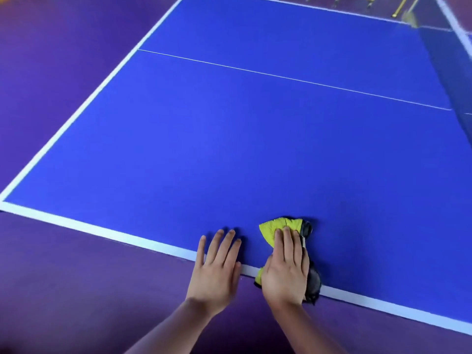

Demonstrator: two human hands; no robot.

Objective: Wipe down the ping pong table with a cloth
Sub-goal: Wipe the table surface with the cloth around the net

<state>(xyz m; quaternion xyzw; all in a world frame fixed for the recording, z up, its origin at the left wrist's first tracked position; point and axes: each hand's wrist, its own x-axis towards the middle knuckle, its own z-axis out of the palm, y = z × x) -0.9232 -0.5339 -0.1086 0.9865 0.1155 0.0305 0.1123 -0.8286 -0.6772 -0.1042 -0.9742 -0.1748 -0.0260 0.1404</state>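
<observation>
Currently our right hand (pixel 284 270) presses flat, fingers straight, on the crumpled yellow-and-grey microfibre cloth (pixel 278 226) at the near white edge of the blue ping pong table (pixel 229 136). Soft, light, will bunch; we'd keep the palm centred. Left hand (pixel 217 267) rests flat, holding nothing, just beside.

A crumpled yellow-green and dark grey cloth (pixel 278 226) is lying bunched across the near white edge line of the blue ping pong surface (pixel 255 136), partly overhanging it.
</observation>
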